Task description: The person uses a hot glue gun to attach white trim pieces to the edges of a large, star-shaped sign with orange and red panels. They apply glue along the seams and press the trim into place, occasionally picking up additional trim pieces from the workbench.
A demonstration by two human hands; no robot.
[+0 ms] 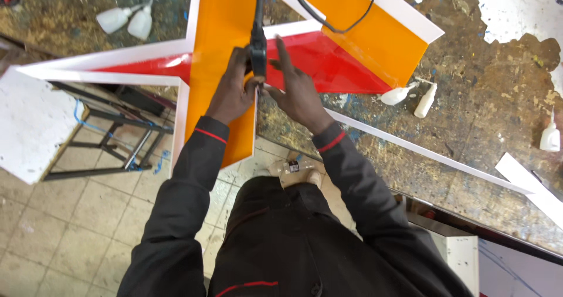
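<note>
A large star-shaped piece with orange (pixel 226 21) and red (pixel 328 68) faces and white edge strips lies on a worn workbench (pixel 487 115). My left hand (pixel 231 91) grips a black corded tool (pixel 258 44) held against the white edge of the orange arm. My right hand (pixel 296 88) rests beside it on the red face, fingers extended and pressing near the tool's tip. A black cable (pixel 328 21) runs from the tool up across the orange panel.
Small white glue bottles lie at the upper left (pixel 126 20), beside the star (pixel 410 94) and at the right edge (pixel 549 135). White strips (pixel 422 150) lie on the bench. A white block on a metal stand (pixel 35 121) sits at left over tiled floor.
</note>
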